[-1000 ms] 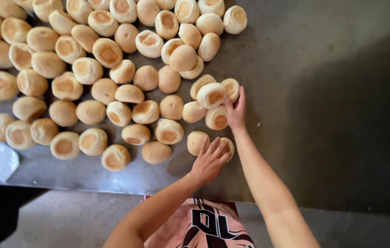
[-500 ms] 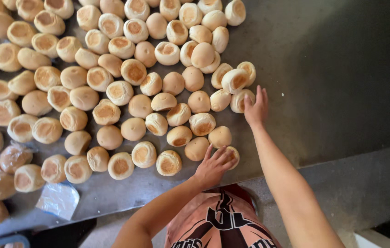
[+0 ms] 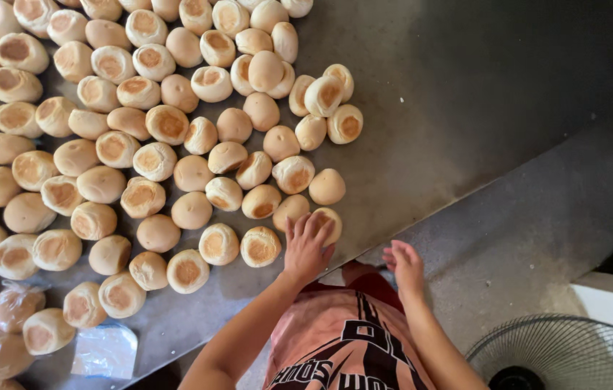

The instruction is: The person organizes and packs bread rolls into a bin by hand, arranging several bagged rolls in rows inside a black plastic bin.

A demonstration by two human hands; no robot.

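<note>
Resting my left hand (image 3: 306,245) on the nearest bun (image 3: 327,222), I have my fingers spread and laid flat over it, not clamped. My right hand (image 3: 405,266) hangs loosely open just off the table edge (image 3: 422,215), holding nothing. This bun sits at the near right corner of the heap, just beside the edge, so a careless nudge could roll it off. It looks light, soft and easily dented; I judge a gentle cupping from its sides is best. Farther left, buns (image 3: 140,144) crowd together, touching. Far and right, the dark metal table (image 3: 480,79) lies bare, offering room.
</note>
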